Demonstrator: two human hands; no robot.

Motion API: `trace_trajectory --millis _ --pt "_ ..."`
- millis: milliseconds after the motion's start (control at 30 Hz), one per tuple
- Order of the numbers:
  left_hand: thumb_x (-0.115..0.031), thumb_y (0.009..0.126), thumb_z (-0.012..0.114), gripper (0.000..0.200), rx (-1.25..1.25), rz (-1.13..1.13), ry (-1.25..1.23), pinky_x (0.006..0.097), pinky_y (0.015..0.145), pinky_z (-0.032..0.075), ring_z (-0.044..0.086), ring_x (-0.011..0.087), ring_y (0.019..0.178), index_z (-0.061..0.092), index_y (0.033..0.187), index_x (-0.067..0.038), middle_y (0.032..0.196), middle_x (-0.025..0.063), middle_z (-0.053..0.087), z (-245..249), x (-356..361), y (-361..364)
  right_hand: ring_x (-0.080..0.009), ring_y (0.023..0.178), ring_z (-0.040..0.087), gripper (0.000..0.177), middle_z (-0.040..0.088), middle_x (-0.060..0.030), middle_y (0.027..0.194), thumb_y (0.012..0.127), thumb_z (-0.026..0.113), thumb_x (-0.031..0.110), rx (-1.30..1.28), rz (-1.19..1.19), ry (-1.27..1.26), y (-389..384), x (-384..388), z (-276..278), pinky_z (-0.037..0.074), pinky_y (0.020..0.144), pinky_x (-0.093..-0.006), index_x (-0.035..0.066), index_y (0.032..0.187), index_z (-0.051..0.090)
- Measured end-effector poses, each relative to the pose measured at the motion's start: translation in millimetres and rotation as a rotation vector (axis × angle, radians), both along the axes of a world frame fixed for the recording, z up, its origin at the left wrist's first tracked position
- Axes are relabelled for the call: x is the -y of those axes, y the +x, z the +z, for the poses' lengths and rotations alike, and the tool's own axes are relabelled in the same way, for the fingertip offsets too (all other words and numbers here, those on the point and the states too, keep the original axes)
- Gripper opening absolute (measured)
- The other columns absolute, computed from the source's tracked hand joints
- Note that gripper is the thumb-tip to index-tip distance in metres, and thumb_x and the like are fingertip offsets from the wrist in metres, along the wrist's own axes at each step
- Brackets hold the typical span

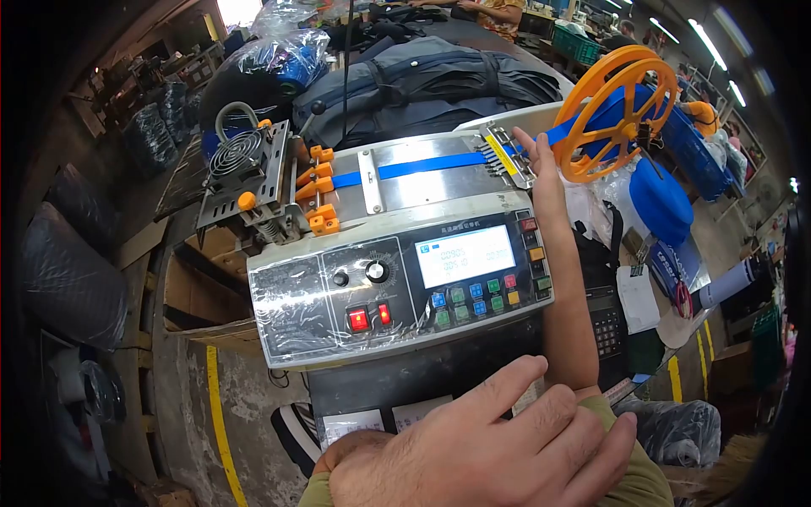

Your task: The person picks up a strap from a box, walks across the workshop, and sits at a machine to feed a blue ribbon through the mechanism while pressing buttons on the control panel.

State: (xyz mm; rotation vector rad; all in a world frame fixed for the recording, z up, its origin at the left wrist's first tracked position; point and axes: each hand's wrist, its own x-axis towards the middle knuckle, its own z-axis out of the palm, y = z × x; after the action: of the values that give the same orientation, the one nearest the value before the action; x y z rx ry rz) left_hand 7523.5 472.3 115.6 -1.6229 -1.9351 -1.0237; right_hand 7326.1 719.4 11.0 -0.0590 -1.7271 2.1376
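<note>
My right hand (pixel 540 157) reaches up the right side of a tape-cutting machine (pixel 338 291). Its fingers are stretched out at the metal guide (pixel 504 160), right beside the blue webbing strap (pixel 431 165). The strap runs from an orange reel (pixel 629 127) through the guide and over the steel bed to orange clips (pixel 319 186) at the left. My left hand (pixel 498 444) hangs in front of the machine, back of the hand up, fingers loosely apart and holding nothing. It overlaps my right forearm in this view. The lit display (pixel 466 257) and coloured buttons (pixel 479 296) face me.
Dark bags (pixel 422 80) are piled behind the machine. A cardboard box (pixel 207 291) stands at its left. A calculator (pixel 606 325), pink-handled scissors (pixel 683 296) and a blue strap roll (pixel 661 201) lie to the right. A person (pixel 500 15) is at the far table.
</note>
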Motion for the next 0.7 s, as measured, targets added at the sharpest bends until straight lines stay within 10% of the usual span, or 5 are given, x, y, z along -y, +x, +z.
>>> trace_trajectory --millis 200,367,700 --pt "-0.016 0.082 0.074 0.013 -0.125 0.217 0.393 0.0312 0.079 0.053 0.059 0.0143 0.077 0.070 0.095 -0.014 0.077 -0.0034 0.056 -18.0 -25.6 5.0 -0.0224 0.133 0.058 0.080 0.052 -0.0237 0.149 0.108 0.029 0.062 0.006 0.009 0.032 -6.2 -7.4 -7.2 0.046 0.111 -0.0275 -0.001 0.154 0.045" --pt "-0.015 0.087 0.067 0.023 0.013 0.019 -0.019 0.0375 0.087 0.055 0.063 0.0150 0.083 0.074 0.109 -0.008 0.082 -0.0005 0.061 4.4 4.2 2.6 -0.0238 0.136 0.056 0.081 0.051 -0.0243 0.151 0.107 0.028 0.064 0.002 0.010 0.036 -8.6 -9.1 -9.1 0.044 0.113 -0.0281 -0.001 0.154 0.046" --pt "-0.015 0.087 0.067 0.023 0.007 0.025 -0.010 0.0371 0.086 0.054 0.063 0.0151 0.082 0.074 0.108 -0.008 0.081 -0.0004 0.059 3.8 3.9 2.5 -0.0217 0.131 0.060 0.079 0.054 -0.0229 0.147 0.108 0.030 0.062 0.000 0.019 0.018 -7.9 -9.6 -8.7 0.049 0.107 -0.0274 0.000 0.154 0.046"
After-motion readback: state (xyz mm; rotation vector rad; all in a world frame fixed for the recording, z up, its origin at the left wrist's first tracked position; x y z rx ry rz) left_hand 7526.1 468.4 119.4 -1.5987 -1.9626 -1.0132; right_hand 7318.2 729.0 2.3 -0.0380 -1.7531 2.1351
